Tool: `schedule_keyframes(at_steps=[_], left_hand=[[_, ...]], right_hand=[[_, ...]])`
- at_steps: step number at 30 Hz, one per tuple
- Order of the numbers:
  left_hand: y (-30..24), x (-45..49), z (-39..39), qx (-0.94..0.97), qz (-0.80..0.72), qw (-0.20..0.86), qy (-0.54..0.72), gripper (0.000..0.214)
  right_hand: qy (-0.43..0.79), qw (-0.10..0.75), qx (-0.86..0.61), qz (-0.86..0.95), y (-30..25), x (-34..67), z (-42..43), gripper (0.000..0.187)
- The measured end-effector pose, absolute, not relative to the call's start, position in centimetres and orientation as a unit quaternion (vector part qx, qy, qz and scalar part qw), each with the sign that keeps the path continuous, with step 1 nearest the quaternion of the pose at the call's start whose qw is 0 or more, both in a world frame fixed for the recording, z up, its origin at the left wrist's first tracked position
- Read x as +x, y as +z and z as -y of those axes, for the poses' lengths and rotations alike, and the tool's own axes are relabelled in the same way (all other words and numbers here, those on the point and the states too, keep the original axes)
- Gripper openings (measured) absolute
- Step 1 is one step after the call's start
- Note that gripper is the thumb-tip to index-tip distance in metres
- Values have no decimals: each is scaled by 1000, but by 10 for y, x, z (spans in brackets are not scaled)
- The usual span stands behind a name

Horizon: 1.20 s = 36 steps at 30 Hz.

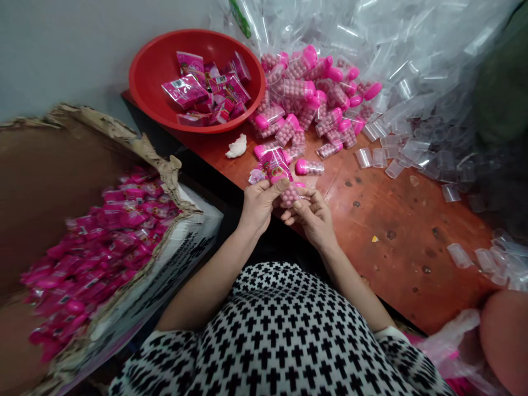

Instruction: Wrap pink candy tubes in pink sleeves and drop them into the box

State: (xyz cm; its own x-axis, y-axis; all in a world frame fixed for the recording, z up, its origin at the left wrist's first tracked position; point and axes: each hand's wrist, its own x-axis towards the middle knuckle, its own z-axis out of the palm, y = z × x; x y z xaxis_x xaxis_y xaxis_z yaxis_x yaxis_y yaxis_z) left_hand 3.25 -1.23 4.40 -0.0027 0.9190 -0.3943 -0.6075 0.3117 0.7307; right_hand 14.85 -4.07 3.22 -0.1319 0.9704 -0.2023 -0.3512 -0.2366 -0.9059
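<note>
Two bare hands come together over the near edge of the tabletop [350, 220], thumbs and fingers drawn in narrow. The left hand [259, 204] pinches the lower end of a glossy, printed pink packet [275, 164], its thumb pressed flat by a small tube of pink beads [290, 196]. The right hand [314, 215] grips that tube from the other side between thumb and fingers; the beads show round and matte through smooth, clear plastic. Whether the tube sits inside the packet's mouth or only against it, I cannot tell.

Just beyond lies a single capped tube [309, 167], a clear cylinder with a bright pink, rounded cap. Farther back, a loose heap of bead-filled tubes [297, 88] spreads at all angles, running into a mass of hollow, transparent cylinders [424, 148] on the right. A round red plastic bowl [152, 69], wide and smooth, overhangs the tabletop's left corner and holds shiny, crinkled foil-like packets [185, 92]. Near its front rests a crumpled white lump [236, 146].

To the left, a cardboard box [193, 231] with a ragged, torn rim contains many puffy pink packets [115, 231]. The tabletop is reddish brown, scuffed and marked with dark spots, with a tiny yellow scrap [374, 239] on it.
</note>
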Motion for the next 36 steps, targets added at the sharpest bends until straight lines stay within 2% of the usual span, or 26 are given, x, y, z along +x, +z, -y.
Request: schedule_keyframes(at_steps=[4, 13, 20, 23, 25, 27, 29, 33, 36], left_hand=[[45, 32, 14, 163, -380, 716, 562, 38], [39, 41, 23, 152, -392, 726, 544, 33], [48, 25, 34, 164, -362, 733, 552, 28], [67, -6, 39, 145, -381, 642, 650, 30], [74, -28, 40, 119, -387, 527, 747, 49], [70, -45, 37, 132, -426, 459, 769, 65], [55, -51, 30, 217, -504, 434, 715, 68], [12, -37, 7, 569, -605, 271, 486, 49], [-9, -23, -8, 669, -623, 167, 369, 34]], right_hand=[[649, 516, -438, 347, 32, 148, 43, 41], [606, 556, -450, 350, 30, 142, 42, 39], [672, 499, -417, 355, 33, 138, 27, 43], [681, 482, -406, 372, 41, 137, 26, 42], [665, 491, -421, 372, 45, 142, 25, 37], [640, 505, -445, 372, 46, 148, 24, 29], [618, 510, -464, 377, 46, 154, 24, 25], [614, 482, -483, 397, 42, 156, 26, 27], [621, 449, -491, 414, 42, 154, 28, 30]])
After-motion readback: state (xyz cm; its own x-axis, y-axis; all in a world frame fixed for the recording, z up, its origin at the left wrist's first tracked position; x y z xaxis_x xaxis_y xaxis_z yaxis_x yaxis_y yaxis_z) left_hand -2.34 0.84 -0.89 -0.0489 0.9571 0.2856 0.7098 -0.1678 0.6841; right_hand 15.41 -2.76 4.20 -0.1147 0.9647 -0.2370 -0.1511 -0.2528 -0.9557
